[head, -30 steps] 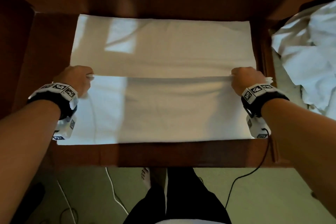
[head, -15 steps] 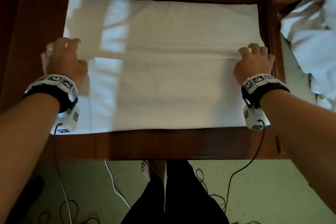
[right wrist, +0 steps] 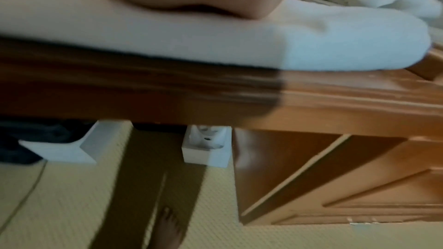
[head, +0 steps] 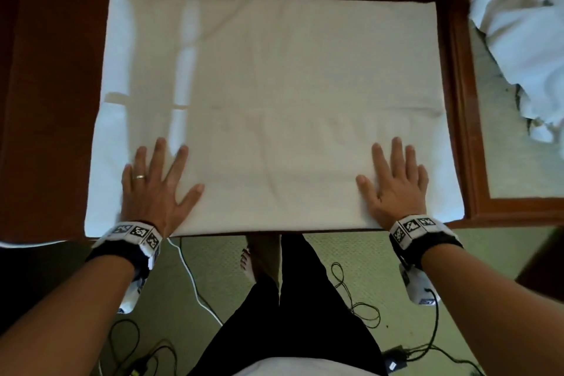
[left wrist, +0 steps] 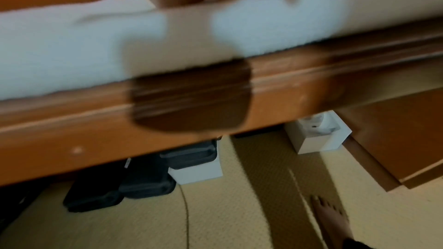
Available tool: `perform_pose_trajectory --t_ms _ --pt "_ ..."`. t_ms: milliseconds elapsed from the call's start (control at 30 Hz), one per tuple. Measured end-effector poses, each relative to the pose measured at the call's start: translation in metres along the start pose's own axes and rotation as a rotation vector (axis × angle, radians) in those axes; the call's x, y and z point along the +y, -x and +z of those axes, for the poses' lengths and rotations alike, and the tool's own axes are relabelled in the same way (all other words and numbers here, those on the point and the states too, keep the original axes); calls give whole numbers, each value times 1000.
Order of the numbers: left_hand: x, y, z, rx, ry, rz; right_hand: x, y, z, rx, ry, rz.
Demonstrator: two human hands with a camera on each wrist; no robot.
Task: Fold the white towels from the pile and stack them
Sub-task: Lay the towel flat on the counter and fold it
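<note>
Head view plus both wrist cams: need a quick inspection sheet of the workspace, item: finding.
Surface: dark wooden table; its near edge shows in both wrist views.
Job's things: folded white towel lies flat on the table, reaching its near edge; crumpled pile of white towels off to the right.
Clutter: nothing seen on the table.
Hands: left hand and right hand lie flat, fingers spread, on the towel's near corners.
Cables: white cable and black cables loose on the floor by the bare foot.
Surroundings: green carpet; white boxes and black cases under the table.
</note>
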State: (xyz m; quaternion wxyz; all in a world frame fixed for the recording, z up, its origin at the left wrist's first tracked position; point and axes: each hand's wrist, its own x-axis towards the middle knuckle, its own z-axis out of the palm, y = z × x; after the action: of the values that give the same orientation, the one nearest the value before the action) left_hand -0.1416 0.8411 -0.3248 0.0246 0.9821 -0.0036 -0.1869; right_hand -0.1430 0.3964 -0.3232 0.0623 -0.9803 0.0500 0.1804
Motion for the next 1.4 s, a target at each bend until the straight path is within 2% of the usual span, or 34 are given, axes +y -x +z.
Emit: perform_pose_trajectory --t_ms 67,167,233,300,367,433,567,667,733,800,867,933,1000,1133,1167,1233,1300,1400 --pt "12 -1 -5 29 19 36 -17 -1 -4 64 -25 2" --pt "46 -9 -6 50 -10 170 -68 -7 -4 180 -28 -221" --pt "64 -14 0 33 -48 210 -105 -8 4 165 27 -404" --pt "69 -18 4 33 -58 198 -122 -12 12 78 93 -478" --pt "66 -19 7 36 -62 181 -105 -20 12 49 133 -456" --pt "63 -19 7 42 -57 164 -65 -29 6 65 135 -360" --pt "67 -19 5 30 -67 145 25 -45 -16 53 20 6" --pt "70 -21 3 26 -65 143 40 -53 -26 70 -24 170" --pt "74 -21 1 35 -38 145 17 -51 -30 94 -14 126" --pt "81 -21 -2 47 -59 228 -21 -39 -27 85 29 -84" --pt "84 -22 -5 14 -120 369 -52 -24 -13 7 73 -258" --pt "71 -24 -7 -31 -164 421 -64 -17 -4 -66 69 -246" --pt "36 -31 -11 -38 -170 321 -63 -19 -3 -73 64 -219" --pt "-37 -49 -41 -177 -129 -100 -63 -24 -11 -117 73 -241" --pt "-43 -50 -48 -181 -139 -120 -64 -25 -14 -131 69 -233" --pt "-35 -44 -54 -110 -143 -20 -68 -25 -19 -167 61 -214" --pt "-20 -34 -52 -113 -116 58 -71 -25 -26 -204 48 -203" --pt "-9 -25 -52 -173 -29 -42 -73 -28 -38 -279 41 -182"
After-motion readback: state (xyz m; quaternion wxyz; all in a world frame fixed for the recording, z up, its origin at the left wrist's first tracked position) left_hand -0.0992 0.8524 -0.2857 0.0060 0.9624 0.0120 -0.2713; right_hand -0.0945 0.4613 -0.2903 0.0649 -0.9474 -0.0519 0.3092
